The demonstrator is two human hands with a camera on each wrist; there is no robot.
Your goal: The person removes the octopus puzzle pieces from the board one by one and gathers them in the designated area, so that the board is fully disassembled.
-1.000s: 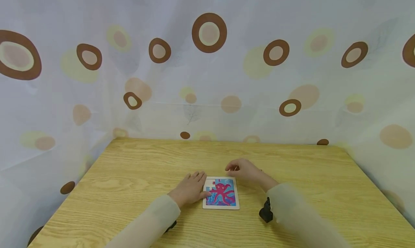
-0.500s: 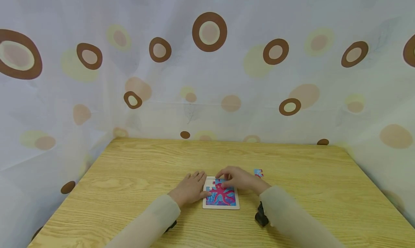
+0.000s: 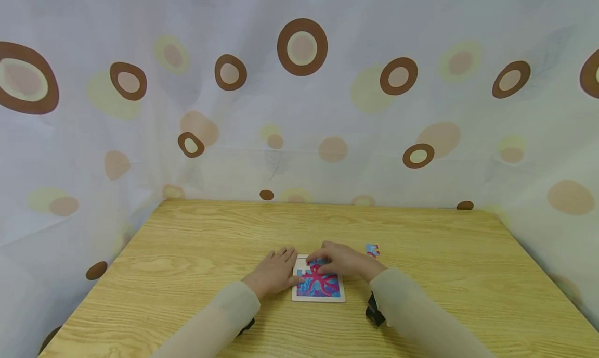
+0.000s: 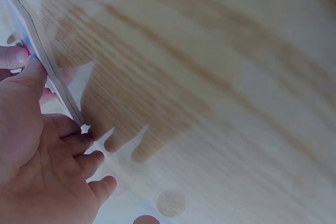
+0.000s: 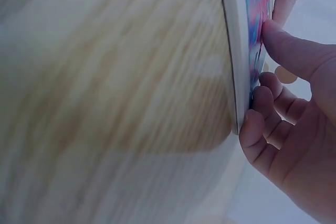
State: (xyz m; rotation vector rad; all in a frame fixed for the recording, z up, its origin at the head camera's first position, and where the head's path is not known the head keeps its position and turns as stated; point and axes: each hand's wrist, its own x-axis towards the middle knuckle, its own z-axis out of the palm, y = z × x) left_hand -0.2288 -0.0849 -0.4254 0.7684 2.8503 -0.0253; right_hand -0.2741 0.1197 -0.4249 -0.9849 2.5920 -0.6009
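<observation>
A small square jigsaw puzzle point(image 3: 320, 291) with a pink octopus on blue lies in a pale frame, with a bare gap at its top left. My left hand point(image 3: 272, 273) rests along the frame's left side, fingers straight and thumb over the edge onto the picture. Bent over the top of the puzzle, my right hand point(image 3: 343, 259) touches the pieces beside the gap with its thumb and fingertips. In the right wrist view, the thumb point(image 5: 291, 51) lies on the picture; whether a piece is pinched is hidden. A loose puzzle piece point(image 3: 372, 250) lies right of the right hand.
The wooden table point(image 3: 210, 233) extends on all sides of the puzzle. Behind it hangs a pale curtain point(image 3: 299, 113) with brown rings, which also closes in both sides. Each wrist carries a black device, such as the right wrist camera point(image 3: 374, 312).
My right hand has come from beyond the puzzle's top right corner, left and down onto its top pieces, bringing the loose piece into sight. The left hand stays where it was.
</observation>
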